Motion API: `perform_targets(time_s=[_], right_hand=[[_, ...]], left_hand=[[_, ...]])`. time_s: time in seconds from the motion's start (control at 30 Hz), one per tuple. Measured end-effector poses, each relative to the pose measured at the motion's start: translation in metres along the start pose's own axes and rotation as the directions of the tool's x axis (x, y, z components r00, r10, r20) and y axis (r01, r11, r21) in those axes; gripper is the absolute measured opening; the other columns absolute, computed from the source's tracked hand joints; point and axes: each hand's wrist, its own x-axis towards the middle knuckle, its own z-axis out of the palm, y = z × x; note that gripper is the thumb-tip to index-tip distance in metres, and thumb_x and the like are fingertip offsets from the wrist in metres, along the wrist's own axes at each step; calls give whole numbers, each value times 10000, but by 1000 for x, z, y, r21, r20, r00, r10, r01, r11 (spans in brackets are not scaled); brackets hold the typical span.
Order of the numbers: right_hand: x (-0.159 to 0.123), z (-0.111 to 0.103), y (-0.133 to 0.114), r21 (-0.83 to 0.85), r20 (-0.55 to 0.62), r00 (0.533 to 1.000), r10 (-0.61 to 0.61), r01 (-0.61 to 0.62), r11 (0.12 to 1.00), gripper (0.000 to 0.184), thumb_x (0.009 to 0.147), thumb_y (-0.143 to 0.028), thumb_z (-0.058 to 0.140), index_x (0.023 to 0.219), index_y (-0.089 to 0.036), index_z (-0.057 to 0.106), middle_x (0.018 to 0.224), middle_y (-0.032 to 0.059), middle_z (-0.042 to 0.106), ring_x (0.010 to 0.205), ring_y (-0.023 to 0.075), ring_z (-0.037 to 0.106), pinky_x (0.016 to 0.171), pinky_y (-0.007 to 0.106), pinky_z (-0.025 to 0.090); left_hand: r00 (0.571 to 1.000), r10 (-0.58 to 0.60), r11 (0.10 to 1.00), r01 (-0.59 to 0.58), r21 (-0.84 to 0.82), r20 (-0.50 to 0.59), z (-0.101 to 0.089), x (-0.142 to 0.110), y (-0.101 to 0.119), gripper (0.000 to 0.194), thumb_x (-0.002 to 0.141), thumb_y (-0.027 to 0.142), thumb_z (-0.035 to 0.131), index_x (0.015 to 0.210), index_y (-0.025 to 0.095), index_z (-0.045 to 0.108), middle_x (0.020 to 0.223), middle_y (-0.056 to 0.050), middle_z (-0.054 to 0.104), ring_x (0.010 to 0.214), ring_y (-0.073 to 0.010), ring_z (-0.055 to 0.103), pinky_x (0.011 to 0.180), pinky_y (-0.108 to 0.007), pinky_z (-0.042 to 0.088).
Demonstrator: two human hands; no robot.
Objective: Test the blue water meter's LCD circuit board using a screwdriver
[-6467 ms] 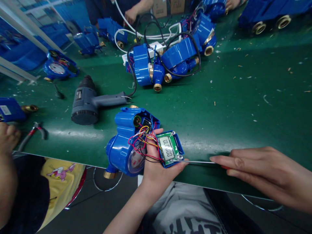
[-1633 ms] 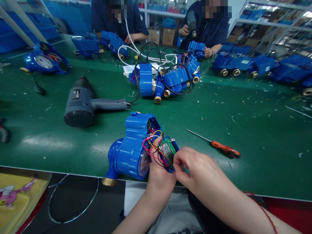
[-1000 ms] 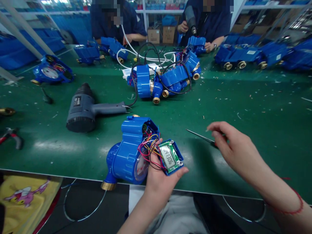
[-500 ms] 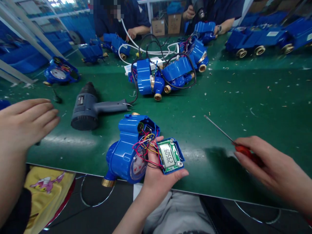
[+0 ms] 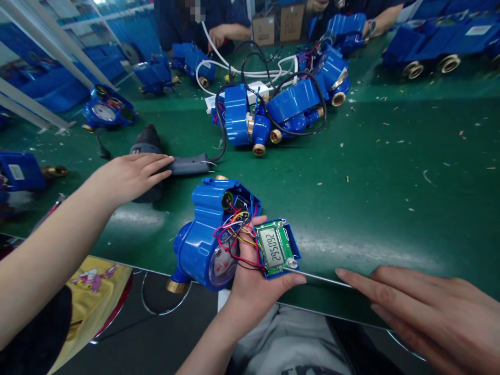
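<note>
A blue water meter [image 5: 203, 229] lies at the near edge of the green table [image 5: 390, 172], its housing open and coloured wires [image 5: 232, 234] spilling out. My left hand [image 5: 253, 284] holds the wired display board [image 5: 275, 247] in its blue frame, screen up and showing digits. My right hand [image 5: 422, 307] grips a screwdriver, its handle hidden under the fingers. The thin metal shaft [image 5: 320, 279] runs left to the board's lower right corner, by a screw.
A co-worker's hand [image 5: 133, 174] from the left rests on a grey heat gun [image 5: 187, 164]. Several blue meters tangled in black and white cables [image 5: 281, 104] lie mid-table, with more meters at the far right [image 5: 429, 47] and left [image 5: 107, 109]. Other people work at the far side.
My right hand picked the screwdriver up off the table and brought its tip down to the board's corner. The co-worker's hand has reached across onto the heat gun.
</note>
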Motion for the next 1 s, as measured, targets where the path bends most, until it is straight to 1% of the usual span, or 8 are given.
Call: perform_targets(time_s=[0.07, 0.13, 0.27, 0.6, 0.7, 0.8, 0.87, 1.0], right_hand=[[1, -1, 1, 11, 39, 999, -2, 2, 1000, 537, 959, -233, 293, 1495, -218, 251, 1022, 91, 564, 768, 206, 605, 583, 334, 554], [3, -4, 2, 26, 63, 998, -26, 25, 999, 554, 947, -237, 314, 1496, -208, 243, 982, 86, 559, 721, 198, 595, 552, 326, 542], [8, -9, 4, -24, 24, 995, -97, 97, 995, 541, 936, -232, 333, 1475, -212, 288, 906, 53, 546, 622, 172, 565, 481, 303, 503], [17, -18, 5, -105, -9, 993, -120, 118, 987, 518, 915, -205, 330, 1431, -238, 358, 863, 12, 545, 574, 136, 558, 443, 284, 447], [22, -22, 6, -124, -52, 989, -140, 133, 983, 510, 910, -175, 309, 1410, -237, 385, 845, 2, 545, 547, 123, 546, 436, 281, 416], [30, -24, 8, -91, -92, 979, -183, 175, 980, 489, 923, -165, 304, 1405, -180, 387, 824, 2, 546, 529, 115, 534, 435, 275, 379], [34, -22, 10, -72, -90, 975, -203, 197, 978, 484, 926, -137, 293, 1401, -159, 387, 843, 11, 557, 542, 118, 542, 447, 280, 368], [35, -17, 14, -53, -74, 977, -200, 197, 979, 496, 926, -95, 279, 1404, -179, 383, 876, 21, 566, 575, 133, 554, 482, 294, 367]], left_hand=[[1000, 5, 1000, -5, -3, -2, -1, -1, -1, 851, 548, 324, 900, 1218, 349, 376, 1102, 21, 492, 975, -176, 533, 817, -273, 465], [1000, -1, 1000, 1, -6, 6, -2, -2, -2, 864, 549, 332, 900, 1231, 348, 371, 1143, 10, 481, 1021, -193, 523, 849, -291, 458], [998, -37, 999, 38, -35, 48, -2, -2, -4, 876, 566, 351, 890, 1253, 358, 347, 1098, 15, 502, 947, -174, 545, 795, -279, 468], [995, -54, 997, 59, -57, 86, -2, -2, 1, 891, 579, 316, 888, 1279, 332, 337, 1088, 1, 526, 940, -173, 562, 782, -265, 477], [995, -38, 998, 43, -53, 97, -2, -3, 1, 899, 581, 293, 888, 1290, 333, 337, 1101, 3, 521, 957, -170, 558, 795, -257, 474], [995, -1, 999, 5, -40, 104, -3, -4, 0, 870, 603, 279, 876, 1286, 343, 342, 1117, 13, 509, 957, -154, 553, 800, -240, 468], [994, 15, 999, -10, -43, 112, -3, -3, -2, 858, 617, 275, 868, 1288, 346, 339, 1110, 17, 509, 935, -143, 556, 786, -231, 470], [993, 41, 999, -38, -33, 114, -4, -1, -5, 857, 629, 290, 860, 1299, 344, 329, 1118, 6, 510, 933, -153, 557, 794, -247, 475]])
